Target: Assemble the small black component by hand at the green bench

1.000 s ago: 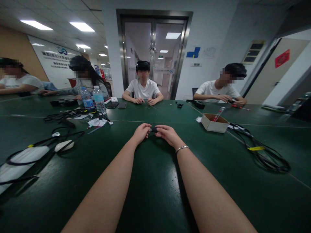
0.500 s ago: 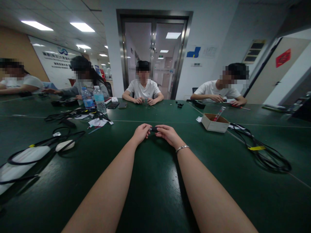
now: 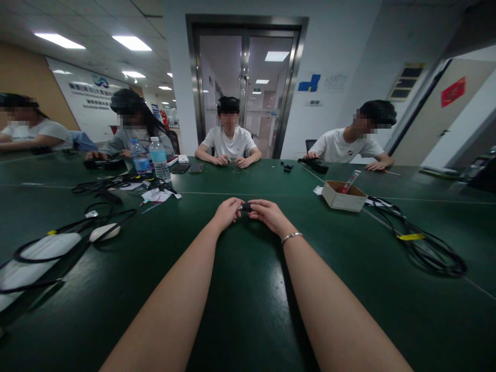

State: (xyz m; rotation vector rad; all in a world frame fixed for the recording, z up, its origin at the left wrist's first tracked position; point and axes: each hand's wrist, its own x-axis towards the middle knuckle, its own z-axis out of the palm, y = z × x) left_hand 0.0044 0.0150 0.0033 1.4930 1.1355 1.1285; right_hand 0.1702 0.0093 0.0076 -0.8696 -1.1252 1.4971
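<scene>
Pinching opposite ends of a small, black, elongated object (image 3: 246, 207) at frame centre: left hand (image 3: 227, 214) and right hand (image 3: 269, 214), both grasping it. Right of centre: pale, open-topped rectangular box (image 3: 344, 202). Right edge: coiled black cable (image 3: 445, 266) with yellow tag (image 3: 411, 237).

Your bare left forearm (image 3: 170, 294) and right forearm (image 3: 333, 294) converge, reaching toward the far edge of the desk (image 3: 240, 305). Your left hand (image 3: 228, 214) and right hand (image 3: 268, 214) face each other, just apart, fingertips pinched.
</scene>
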